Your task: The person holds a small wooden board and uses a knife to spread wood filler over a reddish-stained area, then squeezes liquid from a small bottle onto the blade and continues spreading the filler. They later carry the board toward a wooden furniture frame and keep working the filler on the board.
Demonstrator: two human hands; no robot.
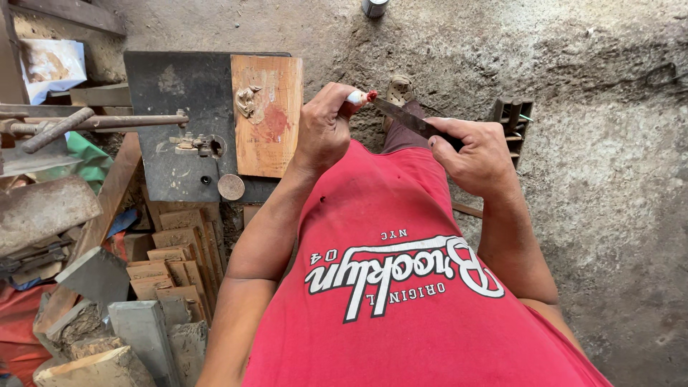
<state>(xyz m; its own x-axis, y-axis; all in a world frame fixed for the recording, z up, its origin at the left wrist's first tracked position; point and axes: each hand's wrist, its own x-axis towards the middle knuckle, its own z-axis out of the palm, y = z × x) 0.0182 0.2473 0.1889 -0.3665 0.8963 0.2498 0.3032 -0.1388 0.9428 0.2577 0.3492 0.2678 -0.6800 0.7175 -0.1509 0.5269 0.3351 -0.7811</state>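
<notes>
My left hand [324, 129] is closed around a small white tube with a red tip [360, 97], held up in front of my chest. My right hand [479, 154] grips a dark flat blade [401, 116] whose point touches the red tip of the tube. Both hands hover above my red shirt [401, 287]. Just left of my left hand, a wooden board [269, 115] with a reddish smear and a lump of putty lies on a dark metal plate [172, 143].
A stack of small wooden pieces [175, 265] and grey blocks [143, 330] sit at the lower left. A rusty metal rod [93, 122] crosses the left side. A small wooden crate [512, 118] and a can [373, 6] stand on the dirt floor [609, 179].
</notes>
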